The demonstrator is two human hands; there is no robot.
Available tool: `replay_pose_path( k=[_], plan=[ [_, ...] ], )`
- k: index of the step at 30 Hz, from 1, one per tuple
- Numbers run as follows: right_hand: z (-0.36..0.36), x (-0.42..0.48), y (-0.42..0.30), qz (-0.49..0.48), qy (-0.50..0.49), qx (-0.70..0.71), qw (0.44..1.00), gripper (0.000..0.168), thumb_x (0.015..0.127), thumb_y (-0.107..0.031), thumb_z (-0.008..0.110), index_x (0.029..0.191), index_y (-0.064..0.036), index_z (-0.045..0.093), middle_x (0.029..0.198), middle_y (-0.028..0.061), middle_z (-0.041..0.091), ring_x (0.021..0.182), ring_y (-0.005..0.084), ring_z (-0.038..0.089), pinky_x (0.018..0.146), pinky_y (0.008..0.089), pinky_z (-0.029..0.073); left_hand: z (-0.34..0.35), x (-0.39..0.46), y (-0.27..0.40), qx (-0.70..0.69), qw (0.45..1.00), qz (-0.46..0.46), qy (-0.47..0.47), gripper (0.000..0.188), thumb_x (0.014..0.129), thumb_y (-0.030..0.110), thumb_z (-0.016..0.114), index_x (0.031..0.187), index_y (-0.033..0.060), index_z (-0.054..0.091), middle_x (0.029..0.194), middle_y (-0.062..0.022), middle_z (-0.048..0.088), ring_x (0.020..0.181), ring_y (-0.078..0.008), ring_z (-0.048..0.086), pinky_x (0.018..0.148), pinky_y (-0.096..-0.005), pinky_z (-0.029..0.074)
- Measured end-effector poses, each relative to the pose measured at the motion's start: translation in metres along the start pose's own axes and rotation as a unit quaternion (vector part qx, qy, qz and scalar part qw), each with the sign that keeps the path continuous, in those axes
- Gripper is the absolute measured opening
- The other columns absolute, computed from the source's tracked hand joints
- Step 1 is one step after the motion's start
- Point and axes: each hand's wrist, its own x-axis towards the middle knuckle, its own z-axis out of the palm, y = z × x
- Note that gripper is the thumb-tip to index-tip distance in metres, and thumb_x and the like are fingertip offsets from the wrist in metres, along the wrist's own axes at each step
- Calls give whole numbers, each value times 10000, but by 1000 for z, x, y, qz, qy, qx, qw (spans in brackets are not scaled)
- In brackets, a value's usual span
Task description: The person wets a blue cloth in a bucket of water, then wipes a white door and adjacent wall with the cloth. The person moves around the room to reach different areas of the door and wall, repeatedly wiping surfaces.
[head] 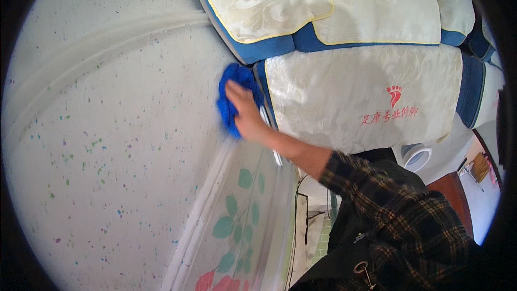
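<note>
A bunched blue cloth point(232, 107) is pressed to the pale speckled wall point(121, 129) by my right hand point(248, 115), whose fingers lie over it. The hand is slightly blurred. The cloth is beside the blue edge of a padded seat with a cream patterned cover point(359, 89). Below the cloth, a raised white trim strip point(202, 218) borders a panel with painted green leaves point(224, 226) and a pink flower. My sleeve is dark plaid. My left hand is out of view.
More blue seat parts with cream covers point(266, 4) stand at the top. A round white opening point(418, 158) lies beyond the seat at right. Small items lie on a white surface point(480, 206) at the far right. Dark cables point(297, 210) run beside the leaf panel.
</note>
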Motion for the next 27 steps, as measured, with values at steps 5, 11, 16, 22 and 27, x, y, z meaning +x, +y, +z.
replay_pose_path(
  k=[5, 11, 16, 22, 27],
  plan=[
    [-8, 18, -16, 82, 30, 4, 996, 768, 679, 168, 463, 1418, -36, 407, 1497, 162, 351, 1341, 392, 328, 1132, 433, 250, 4, 7, -1, -7, 1000, 21, 3, 522, 1041, 276, 124, 1497, 27, 182, 1559, -213, 174, 1425, -431, 170, 1144, -581, 181],
    [-6, -19, -53, 23, -34, -6, 999, 696, 692, 107, 473, 1379, 1, 431, 1457, 193, 391, 1315, 420, 351, 1074, 507, 300, 1, 2, -4, -3, 1000, 19, 8, 519, 1041, 275, 124, 1499, 36, 179, 1560, -209, 175, 1425, -430, 171, 1143, -584, 182],
    [-18, 32, -17, 2, 67, 32, 997, 639, 712, 119, 504, 1339, 8, 468, 1440, 183, 409, 1272, 389, 394, 1066, 444, 320, 11, 7, -2, -21, 999, 33, 15, 517, 1041, 274, 124, 1500, 44, 177, 1561, -205, 177, 1426, -430, 171, 1142, -585, 184],
    [-10, -9, -46, -6, -28, 87, 996, 752, 620, 159, 439, 1362, 34, 453, 1473, 225, 360, 1354, 374, 336, 1145, 416, 231, 1, -2, -7, -7, 999, 29, 17, 514, 1040, 273, 123, 1502, 53, 174, 1562, -201, 178, 1426, -429, 173, 1141, -588, 185],
    [-28, 67, -8, 82, 54, 50, 994, 715, 668, 135, 432, 1375, 35, 435, 1459, 224, 389, 1343, 371, 347, 1143, 392, 246, 11, 3, -3, -24, 998, 45, 31, 512, 1040, 272, 123, 1503, 60, 171, 1562, -197, 180, 1426, -429, 173, 1140, -590, 186]
  ],
)
